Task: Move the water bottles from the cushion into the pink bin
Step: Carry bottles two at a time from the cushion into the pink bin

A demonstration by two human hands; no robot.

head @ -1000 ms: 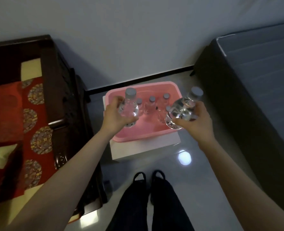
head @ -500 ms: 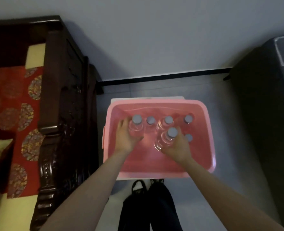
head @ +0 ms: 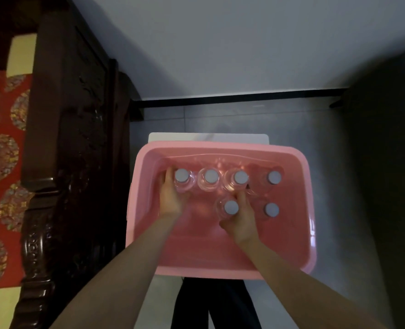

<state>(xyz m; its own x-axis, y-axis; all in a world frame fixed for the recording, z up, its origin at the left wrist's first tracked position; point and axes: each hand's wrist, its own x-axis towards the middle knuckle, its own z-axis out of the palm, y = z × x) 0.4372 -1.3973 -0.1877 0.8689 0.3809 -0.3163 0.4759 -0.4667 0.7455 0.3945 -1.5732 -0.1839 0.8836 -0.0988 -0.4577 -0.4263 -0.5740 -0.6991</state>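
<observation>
ok so both your hands are down inside the pink bin (head: 208, 271) right now. your left hand (head: 173, 198) has its fingers curled round the back-left bottle (head: 181, 175), squeezed in next to the bin wall. your right hand (head: 242, 217) is gripping the front bottle (head: 231, 207), with one finger poking up between it and the back row. four more bottles stand upright in there. i can't tell if your two are sitting flat on the bottom yet.

what i'd worry about: the back row looks packed tight, so if you pull your left fingers out sideways you could drag that bottle over and it knocks its neighbours like dominoes. same on the right, that finger is just beside the third bottle (head: 241, 177). let go only once each base is flat, then lift straight up. also the bin overhangs the white surface (head: 208, 137) under it toward you, so leaning on the near rim could tip the lot. no bottles show on the red cushion (head: 4, 162) from here.
</observation>
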